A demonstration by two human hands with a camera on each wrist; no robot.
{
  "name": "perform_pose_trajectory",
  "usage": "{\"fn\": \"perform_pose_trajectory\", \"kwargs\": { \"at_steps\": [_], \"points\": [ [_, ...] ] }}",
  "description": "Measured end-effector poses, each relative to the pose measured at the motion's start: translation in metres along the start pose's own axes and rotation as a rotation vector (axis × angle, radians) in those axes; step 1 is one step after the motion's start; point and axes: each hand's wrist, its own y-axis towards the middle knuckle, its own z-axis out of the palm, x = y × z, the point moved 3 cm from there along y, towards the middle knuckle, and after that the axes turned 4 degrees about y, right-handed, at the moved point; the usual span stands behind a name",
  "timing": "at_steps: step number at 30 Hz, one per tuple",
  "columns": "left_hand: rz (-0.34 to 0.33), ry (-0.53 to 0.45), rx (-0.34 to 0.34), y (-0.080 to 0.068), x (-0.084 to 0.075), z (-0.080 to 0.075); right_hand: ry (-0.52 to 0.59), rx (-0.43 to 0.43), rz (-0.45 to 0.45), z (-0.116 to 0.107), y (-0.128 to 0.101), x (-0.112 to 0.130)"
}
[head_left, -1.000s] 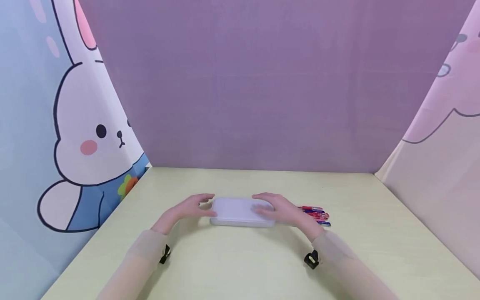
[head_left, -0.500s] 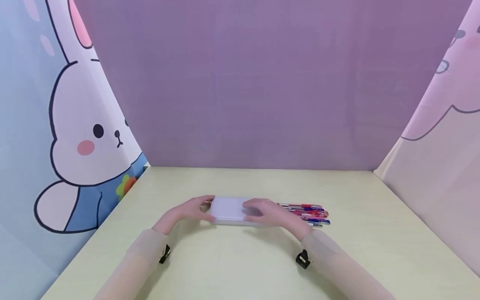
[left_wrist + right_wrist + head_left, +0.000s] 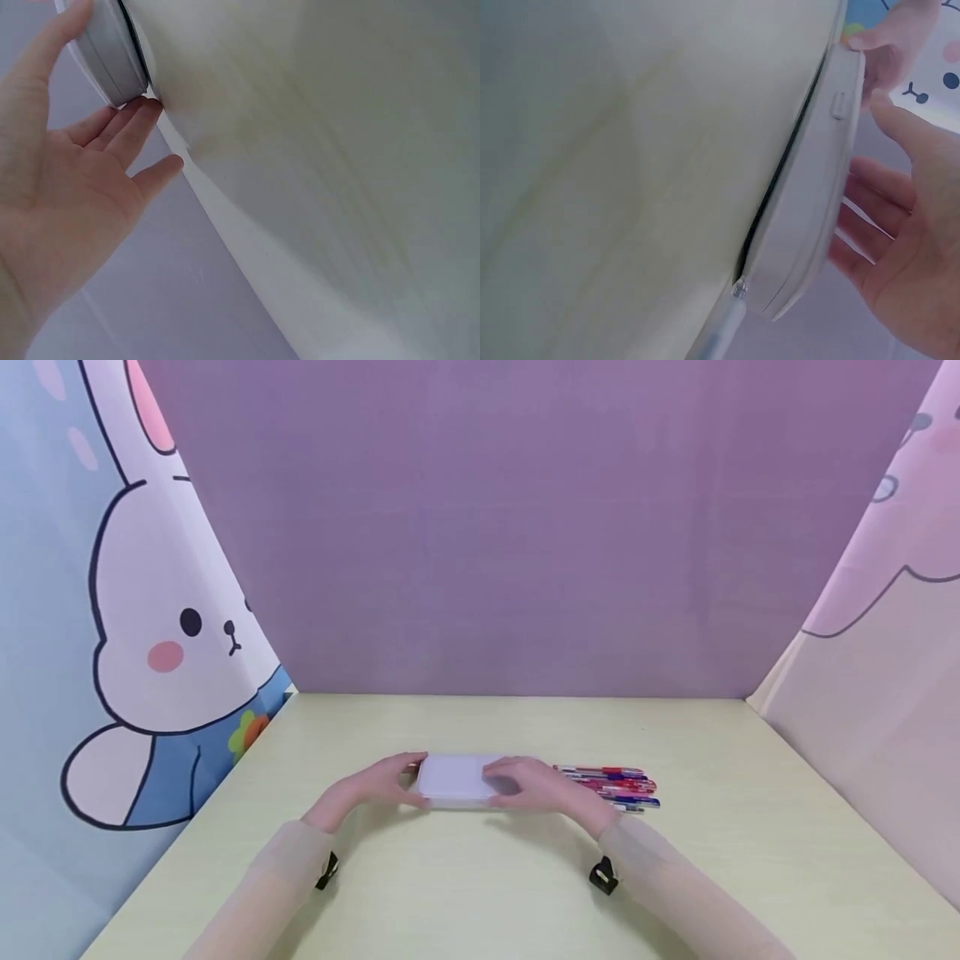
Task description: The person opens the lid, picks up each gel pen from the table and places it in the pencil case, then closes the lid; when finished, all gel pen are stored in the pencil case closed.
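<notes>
A white pencil case (image 3: pixel 456 777) lies flat and closed on the table, its small latch on the near side in the right wrist view. My left hand (image 3: pixel 381 780) holds its left end, thumb at the near corner and fingers (image 3: pixel 131 127) round the end. My right hand (image 3: pixel 534 785) is over the right part of the lid, with fingers (image 3: pixel 877 196) against the lid and the thumb spread from them; it hides the case's right end. Just right of this hand lies a bunch of red, blue and clear pens (image 3: pixel 618 787).
The pale table (image 3: pixel 465 893) extends around the case. A purple backdrop (image 3: pixel 487 527) stands behind it, with printed cartoon curtains (image 3: pixel 172 610) at either side. Black wrist straps (image 3: pixel 603 875) show under the sleeves.
My right hand has shifted left along the lid, uncovering more of the pens. The left hand has drawn slightly closer round the case's left end. The case remains closed.
</notes>
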Motion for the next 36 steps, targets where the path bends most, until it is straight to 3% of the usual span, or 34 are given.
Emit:
{"fn": "perform_pose_trajectory", "kwargs": {
  "at_steps": [11, 17, 28, 36],
  "points": [
    [0.005, -0.058, -0.014, 0.002, 0.002, -0.001, 0.009, -0.053, -0.001, -0.010, 0.007, -0.006],
    [-0.067, -0.070, -0.025, 0.002, 0.003, 0.001, -0.018, -0.088, 0.011, -0.015, 0.011, -0.002],
    [-0.101, -0.129, -0.040, 0.003, 0.006, 0.002, -0.128, -0.122, -0.125, -0.013, 0.013, 0.004],
    [-0.088, -0.096, -0.049, 0.002, -0.001, -0.004, -0.173, -0.131, -0.172, -0.012, 0.011, 0.009]
  ]
}}
